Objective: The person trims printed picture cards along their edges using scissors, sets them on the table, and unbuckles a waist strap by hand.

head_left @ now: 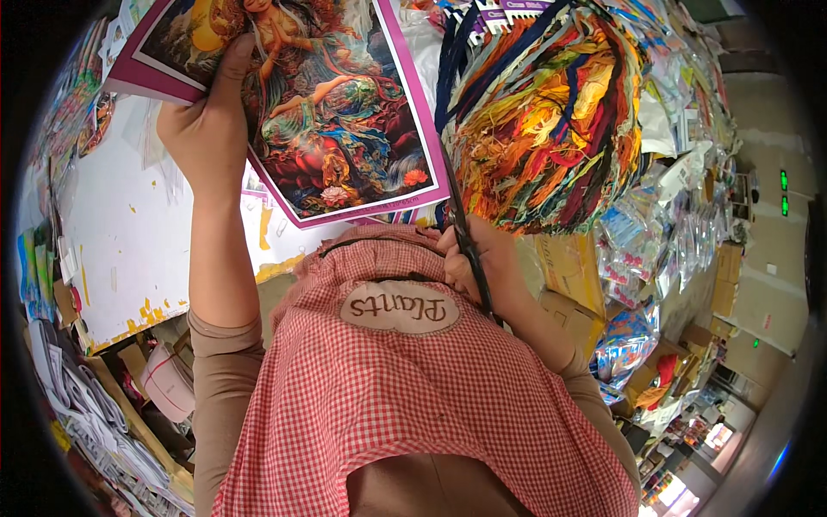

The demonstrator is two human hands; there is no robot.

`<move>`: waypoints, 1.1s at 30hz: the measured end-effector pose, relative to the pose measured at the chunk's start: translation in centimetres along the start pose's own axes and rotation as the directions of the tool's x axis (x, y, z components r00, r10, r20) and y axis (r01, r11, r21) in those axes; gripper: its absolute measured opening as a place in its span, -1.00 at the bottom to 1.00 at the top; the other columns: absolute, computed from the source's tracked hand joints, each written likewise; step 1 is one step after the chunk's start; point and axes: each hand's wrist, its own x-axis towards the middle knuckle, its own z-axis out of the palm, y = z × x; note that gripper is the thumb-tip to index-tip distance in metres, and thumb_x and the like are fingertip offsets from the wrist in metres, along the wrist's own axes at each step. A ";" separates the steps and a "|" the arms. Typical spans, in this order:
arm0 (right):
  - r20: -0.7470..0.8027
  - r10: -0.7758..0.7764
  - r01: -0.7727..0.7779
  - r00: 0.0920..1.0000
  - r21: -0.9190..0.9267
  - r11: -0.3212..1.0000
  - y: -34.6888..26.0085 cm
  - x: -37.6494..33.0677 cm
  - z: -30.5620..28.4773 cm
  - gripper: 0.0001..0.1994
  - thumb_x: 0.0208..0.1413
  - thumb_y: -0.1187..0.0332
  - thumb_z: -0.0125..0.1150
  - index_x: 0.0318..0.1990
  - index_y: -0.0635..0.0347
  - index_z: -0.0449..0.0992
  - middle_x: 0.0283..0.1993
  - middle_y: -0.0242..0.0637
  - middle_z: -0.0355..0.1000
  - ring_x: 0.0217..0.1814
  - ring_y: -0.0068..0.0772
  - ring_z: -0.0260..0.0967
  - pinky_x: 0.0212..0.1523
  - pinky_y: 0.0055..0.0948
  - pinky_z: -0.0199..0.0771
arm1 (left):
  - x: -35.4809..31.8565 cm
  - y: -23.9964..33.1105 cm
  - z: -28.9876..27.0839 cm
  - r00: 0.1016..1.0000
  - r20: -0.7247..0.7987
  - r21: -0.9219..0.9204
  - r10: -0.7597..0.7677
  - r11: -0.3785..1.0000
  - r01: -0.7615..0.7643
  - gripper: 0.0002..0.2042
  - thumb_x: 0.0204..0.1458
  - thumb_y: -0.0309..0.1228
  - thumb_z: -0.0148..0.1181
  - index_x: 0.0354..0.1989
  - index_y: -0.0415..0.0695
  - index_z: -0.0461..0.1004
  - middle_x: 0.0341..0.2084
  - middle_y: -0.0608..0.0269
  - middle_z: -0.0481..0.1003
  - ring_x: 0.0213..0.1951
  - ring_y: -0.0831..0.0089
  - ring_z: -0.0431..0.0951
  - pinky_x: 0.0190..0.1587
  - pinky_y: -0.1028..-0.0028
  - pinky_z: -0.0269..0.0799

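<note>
My left hand point(211, 129) grips a large printed picture sheet point(345, 146) with a purple border, the thumb lying on its front. The sheet shows a colourful painted figure with flowers and is raised in front of me, tilted. My right hand point(500, 258) is closed around a long, thin black thing point(465, 233) whose kind I cannot make out. It runs down from beside the sheet's right corner, close against my apron. Just beyond that hand lies a thick bundle of many-coloured embroidery threads point(551, 129), with white-and-purple thread cards point(508, 13) at its top.
A white tabletop point(129, 233) with yellow-marked edges lies under the sheet at left. Clear plastic packets point(637, 241) are piled at right, beside a cardboard box point(568, 267). Stacked papers point(95, 414) and a pink container point(168, 383) sit at the lower left.
</note>
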 end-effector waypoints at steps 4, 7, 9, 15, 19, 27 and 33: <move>0.032 -0.056 0.052 0.998 0.102 0.993 0.5 0.0 -0.1 -0.73 -0.10 0.32 0.32 -0.31 0.24 0.40 -0.59 -0.39 0.34 -0.57 -0.65 0.26 -0.52 -0.59 0.28 | 0.2 -0.3 -0.3 1.000 0.007 0.003 -0.022 1.000 0.022 -0.81 -0.04 -0.46 0.28 -0.28 -0.30 0.53 -0.33 0.31 0.56 -0.28 0.62 0.48 -0.14 0.60 0.32; 0.072 -0.060 0.055 0.996 0.067 0.996 0.3 0.0 -0.2 -0.77 -0.08 0.37 0.26 -0.29 0.26 0.39 -0.59 -0.44 0.35 -0.56 -0.71 0.25 -0.52 -0.63 0.26 | 0.3 -0.4 -0.3 1.000 -0.003 0.013 -0.006 1.000 0.006 -0.82 -0.03 -0.47 0.27 -0.29 -0.31 0.53 -0.33 0.32 0.56 -0.28 0.62 0.48 -0.14 0.60 0.32; 0.081 -0.041 0.035 0.996 0.073 0.997 0.3 0.1 -0.3 -0.77 -0.07 0.37 0.25 -0.28 0.26 0.39 -0.60 -0.44 0.34 -0.55 -0.72 0.25 -0.52 -0.64 0.26 | 0.3 -0.2 -0.2 1.000 -0.003 0.004 -0.019 1.000 0.019 -0.82 -0.03 -0.47 0.27 -0.29 -0.31 0.53 -0.33 0.32 0.56 -0.28 0.62 0.48 -0.14 0.60 0.32; 0.074 -0.090 0.084 0.993 0.071 0.994 0.7 0.1 -0.4 -0.72 -0.05 0.26 0.28 -0.29 0.25 0.39 -0.60 -0.45 0.33 -0.55 -0.70 0.26 -0.52 -0.62 0.26 | 0.2 -0.1 -0.1 0.999 -0.009 0.024 -0.046 0.999 0.046 -0.81 -0.04 -0.45 0.28 -0.29 -0.30 0.54 -0.33 0.31 0.56 -0.28 0.63 0.48 -0.14 0.61 0.32; 0.071 -0.052 0.045 0.996 0.096 0.994 0.7 0.1 -0.4 -0.64 -0.06 0.13 0.32 -0.29 0.22 0.40 -0.59 -0.41 0.33 -0.55 -0.65 0.28 -0.51 -0.59 0.28 | 0.2 -0.2 -0.1 0.999 -0.009 0.059 -0.047 0.997 0.048 -0.79 -0.04 -0.42 0.29 -0.27 -0.29 0.54 -0.33 0.31 0.57 -0.27 0.63 0.48 -0.14 0.62 0.32; 0.041 -0.003 0.000 0.999 0.057 0.998 0.5 -0.1 -0.3 -0.69 -0.10 0.22 0.35 -0.32 0.21 0.41 -0.56 -0.37 0.37 -0.54 -0.61 0.31 -0.50 -0.57 0.30 | 0.2 -0.4 0.0 0.999 0.007 0.072 -0.046 0.996 0.046 -0.79 -0.04 -0.41 0.29 -0.27 -0.29 0.55 -0.33 0.30 0.57 -0.28 0.63 0.49 -0.15 0.61 0.33; 0.045 0.044 -0.050 0.998 0.128 0.990 -0.1 -0.2 -0.1 -0.76 -0.09 0.35 0.33 -0.34 0.23 0.40 -0.54 -0.39 0.38 -0.53 -0.62 0.32 -0.48 -0.57 0.32 | 0.3 -0.6 0.0 0.999 -0.002 0.062 -0.042 0.997 0.042 -0.79 -0.04 -0.41 0.29 -0.28 -0.29 0.55 -0.33 0.30 0.57 -0.28 0.62 0.49 -0.15 0.61 0.33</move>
